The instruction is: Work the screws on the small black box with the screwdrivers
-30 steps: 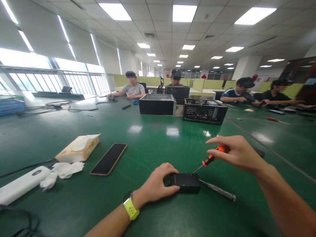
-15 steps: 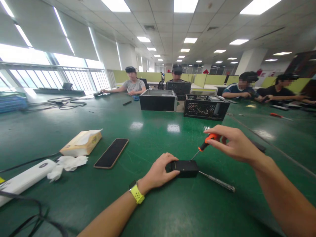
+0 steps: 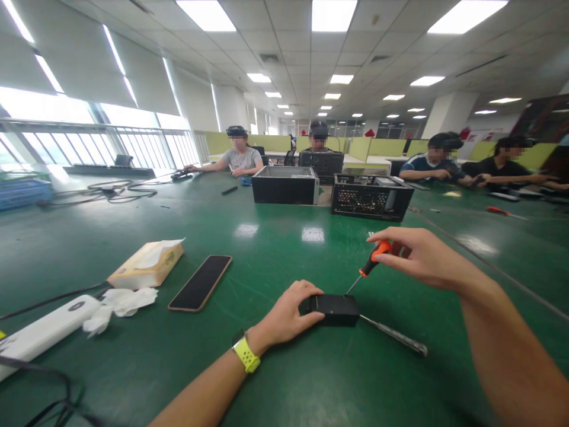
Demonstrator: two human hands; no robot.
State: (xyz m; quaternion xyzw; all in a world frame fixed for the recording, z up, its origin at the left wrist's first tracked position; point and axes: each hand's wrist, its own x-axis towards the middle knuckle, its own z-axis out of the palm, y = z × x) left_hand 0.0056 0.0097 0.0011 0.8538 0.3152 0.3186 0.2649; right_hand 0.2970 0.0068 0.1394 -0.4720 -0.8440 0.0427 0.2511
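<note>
A small black rectangular box [image 3: 336, 310] lies on the green table in front of me. My left hand [image 3: 291, 311] grips its left end between thumb and fingers. In my right hand [image 3: 411, 255] is an orange and black screwdriver [image 3: 372, 261], held by the handle and tilted. Its tip meets the far top edge of the box near the right end. Against the box's right end lies a second, slim metal screwdriver [image 3: 395, 335], its shaft pointing at the box; whether its tip goes under or into the box I cannot tell.
Left of my hand lie a phone [image 3: 201, 283], a tissue pack [image 3: 146, 264], crumpled tissues [image 3: 128, 301] and a white power strip [image 3: 48, 332] with black cables. Farther back stand two computer cases [image 3: 284, 188] [image 3: 371, 198]. Several people sit around the table; another screwdriver [image 3: 498, 210] lies right.
The whole view has shifted slightly, with the table lower in the frame. Both hands keep their grips, and the screwdriver tip stays at the same edge of the box.
</note>
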